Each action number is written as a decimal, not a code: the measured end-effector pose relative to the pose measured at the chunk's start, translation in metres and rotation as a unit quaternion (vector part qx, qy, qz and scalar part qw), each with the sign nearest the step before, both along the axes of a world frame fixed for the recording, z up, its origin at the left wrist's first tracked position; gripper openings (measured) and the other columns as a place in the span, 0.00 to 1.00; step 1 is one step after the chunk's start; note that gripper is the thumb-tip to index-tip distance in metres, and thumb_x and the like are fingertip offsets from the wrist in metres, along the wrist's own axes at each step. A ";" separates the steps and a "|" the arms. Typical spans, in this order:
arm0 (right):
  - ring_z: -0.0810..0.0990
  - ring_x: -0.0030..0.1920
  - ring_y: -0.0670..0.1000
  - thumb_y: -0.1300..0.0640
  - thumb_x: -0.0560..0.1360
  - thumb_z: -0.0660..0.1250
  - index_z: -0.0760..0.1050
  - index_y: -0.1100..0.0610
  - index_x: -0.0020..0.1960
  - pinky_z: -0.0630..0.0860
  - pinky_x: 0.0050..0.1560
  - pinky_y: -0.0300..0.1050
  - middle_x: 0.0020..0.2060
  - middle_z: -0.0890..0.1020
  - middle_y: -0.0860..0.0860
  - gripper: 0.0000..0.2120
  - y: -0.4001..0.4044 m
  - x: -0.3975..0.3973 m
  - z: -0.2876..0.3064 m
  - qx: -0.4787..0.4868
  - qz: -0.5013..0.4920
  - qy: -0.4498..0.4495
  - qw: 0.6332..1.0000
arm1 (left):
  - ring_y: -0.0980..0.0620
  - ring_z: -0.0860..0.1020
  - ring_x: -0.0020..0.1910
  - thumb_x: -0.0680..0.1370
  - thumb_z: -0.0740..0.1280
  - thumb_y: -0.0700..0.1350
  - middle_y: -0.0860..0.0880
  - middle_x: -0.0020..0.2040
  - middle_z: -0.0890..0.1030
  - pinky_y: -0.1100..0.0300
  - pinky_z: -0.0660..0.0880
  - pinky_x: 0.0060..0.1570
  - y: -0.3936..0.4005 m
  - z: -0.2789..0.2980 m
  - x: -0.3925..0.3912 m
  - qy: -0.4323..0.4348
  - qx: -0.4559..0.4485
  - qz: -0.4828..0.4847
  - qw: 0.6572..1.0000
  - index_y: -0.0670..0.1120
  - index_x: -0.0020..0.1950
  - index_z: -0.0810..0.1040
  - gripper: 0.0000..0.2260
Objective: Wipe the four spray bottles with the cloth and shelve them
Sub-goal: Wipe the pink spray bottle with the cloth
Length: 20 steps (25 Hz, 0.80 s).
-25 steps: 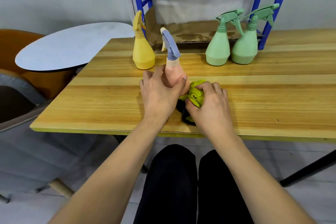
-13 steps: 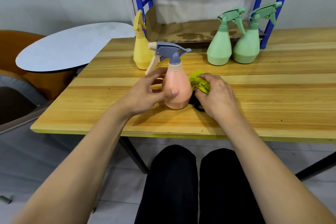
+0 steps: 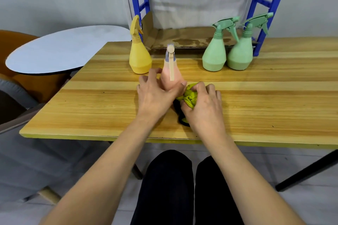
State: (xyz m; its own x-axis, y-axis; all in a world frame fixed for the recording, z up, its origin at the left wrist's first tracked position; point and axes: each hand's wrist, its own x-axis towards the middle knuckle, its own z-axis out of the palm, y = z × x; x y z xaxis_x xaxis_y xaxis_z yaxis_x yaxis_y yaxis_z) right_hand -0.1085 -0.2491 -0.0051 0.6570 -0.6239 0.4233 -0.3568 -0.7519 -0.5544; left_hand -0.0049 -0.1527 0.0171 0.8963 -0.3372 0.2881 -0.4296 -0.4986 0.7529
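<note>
A pink spray bottle (image 3: 169, 74) with a grey-blue head stands upright on the wooden table (image 3: 274, 100), its trigger facing me. My left hand (image 3: 155, 95) is wrapped around its lower body. My right hand (image 3: 203, 106) holds a bunched yellow-green cloth (image 3: 190, 97) pressed against the bottle's right side. A yellow spray bottle (image 3: 139, 55) stands just behind to the left. Two green spray bottles (image 3: 214, 55) (image 3: 241, 54) stand side by side at the back right.
A blue metal shelf frame (image 3: 139, 3) rises behind the table, with a cardboard sheet (image 3: 186, 38) on its lowest level. A round white table (image 3: 60, 49) and an orange chair (image 3: 11, 42) stand to the left. My knees are below the table's front edge.
The pink bottle has been turned in my left hand, so its trigger now points toward me instead of to the left. My right hand keeps the cloth against the bottle's side.
</note>
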 end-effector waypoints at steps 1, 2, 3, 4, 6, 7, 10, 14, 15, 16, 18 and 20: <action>0.70 0.54 0.55 0.49 0.72 0.73 0.71 0.52 0.60 0.70 0.58 0.51 0.54 0.73 0.52 0.20 -0.002 0.000 0.000 0.003 0.004 -0.001 1.000 | 0.46 0.76 0.58 0.71 0.75 0.63 0.48 0.60 0.72 0.50 0.75 0.60 0.012 0.004 0.009 0.019 0.017 -0.036 0.999 0.54 0.71 0.71 0.31; 0.70 0.55 0.55 0.49 0.72 0.73 0.72 0.52 0.61 0.70 0.58 0.51 0.54 0.73 0.52 0.20 -0.003 0.001 -0.001 0.009 0.007 -0.004 1.000 | 0.48 0.78 0.57 0.73 0.74 0.61 0.47 0.61 0.73 0.52 0.77 0.59 0.024 0.009 0.018 0.039 0.036 -0.076 0.996 0.55 0.70 0.72 0.29; 0.71 0.55 0.55 0.49 0.73 0.73 0.72 0.51 0.61 0.70 0.58 0.51 0.55 0.74 0.52 0.20 -0.003 0.002 -0.002 0.015 0.009 -0.008 1.000 | 0.49 0.78 0.57 0.74 0.74 0.60 0.48 0.63 0.73 0.52 0.78 0.58 0.035 0.013 0.024 0.056 0.049 -0.110 0.991 0.54 0.69 0.72 0.27; 0.71 0.55 0.56 0.49 0.73 0.73 0.72 0.51 0.61 0.70 0.58 0.51 0.55 0.74 0.52 0.20 -0.002 0.003 -0.002 0.021 0.010 -0.011 1.000 | 0.50 0.79 0.59 0.74 0.75 0.58 0.49 0.65 0.74 0.51 0.79 0.59 0.042 0.015 0.030 0.066 0.055 -0.134 0.987 0.53 0.68 0.71 0.26; 0.71 0.55 0.56 0.49 0.73 0.73 0.72 0.51 0.61 0.69 0.58 0.50 0.55 0.75 0.52 0.19 -0.003 0.005 -0.002 0.026 0.007 -0.015 1.000 | 0.50 0.79 0.61 0.73 0.78 0.57 0.51 0.65 0.76 0.50 0.79 0.58 0.042 0.014 0.031 0.065 0.042 -0.145 0.986 0.51 0.66 0.69 0.28; 0.71 0.55 0.55 0.49 0.73 0.73 0.72 0.51 0.61 0.69 0.57 0.50 0.55 0.74 0.51 0.20 -0.004 0.004 -0.001 0.027 0.009 -0.015 0.999 | 0.51 0.79 0.60 0.72 0.78 0.57 0.52 0.64 0.77 0.51 0.79 0.58 0.037 0.013 0.028 0.056 0.029 -0.131 0.989 0.49 0.66 0.69 0.29; 0.67 0.53 0.49 0.44 0.71 0.75 0.71 0.47 0.61 0.66 0.54 0.44 0.52 0.70 0.46 0.23 -0.012 -0.004 -0.003 0.036 0.046 -0.005 0.998 | 0.51 0.78 0.56 0.70 0.79 0.58 0.53 0.59 0.77 0.56 0.77 0.52 0.010 0.005 0.023 0.023 -0.011 -0.068 0.997 0.46 0.66 0.70 0.32; 0.68 0.55 0.48 0.44 0.71 0.74 0.70 0.44 0.62 0.65 0.53 0.42 0.54 0.71 0.45 0.22 -0.027 -0.009 0.003 0.053 0.085 0.030 0.994 | 0.49 0.79 0.57 0.71 0.78 0.59 0.50 0.62 0.78 0.55 0.76 0.51 -0.022 0.001 0.032 -0.002 -0.020 -0.034 0.999 0.47 0.67 0.70 0.32; 0.70 0.56 0.50 0.46 0.72 0.74 0.71 0.45 0.62 0.67 0.53 0.44 0.55 0.73 0.46 0.21 -0.032 -0.007 0.006 0.036 0.077 0.041 0.996 | 0.49 0.78 0.58 0.70 0.78 0.60 0.49 0.63 0.78 0.53 0.77 0.54 -0.027 0.001 0.035 -0.007 -0.015 -0.032 0.999 0.48 0.69 0.69 0.33; 0.71 0.57 0.52 0.48 0.73 0.73 0.71 0.47 0.62 0.68 0.55 0.46 0.56 0.75 0.48 0.20 -0.036 -0.006 0.009 0.009 0.059 0.050 0.997 | 0.48 0.77 0.60 0.70 0.77 0.61 0.48 0.64 0.77 0.51 0.77 0.56 -0.030 0.001 0.039 -0.009 -0.007 -0.030 0.999 0.49 0.70 0.69 0.34; 0.73 0.61 0.55 0.52 0.74 0.71 0.71 0.51 0.64 0.70 0.60 0.50 0.60 0.76 0.51 0.20 -0.049 -0.004 0.013 -0.038 0.015 0.065 0.997 | 0.47 0.74 0.65 0.71 0.76 0.61 0.48 0.67 0.74 0.49 0.75 0.62 -0.029 0.002 0.045 -0.019 0.010 -0.046 0.999 0.51 0.73 0.67 0.35; 0.70 0.69 0.56 0.53 0.76 0.68 0.67 0.51 0.71 0.67 0.68 0.52 0.71 0.71 0.53 0.24 -0.064 -0.004 0.012 -0.040 0.011 0.088 0.995 | 0.51 0.71 0.66 0.73 0.76 0.57 0.50 0.68 0.72 0.50 0.72 0.65 -0.024 0.001 0.048 -0.031 0.026 -0.089 0.995 0.51 0.76 0.65 0.36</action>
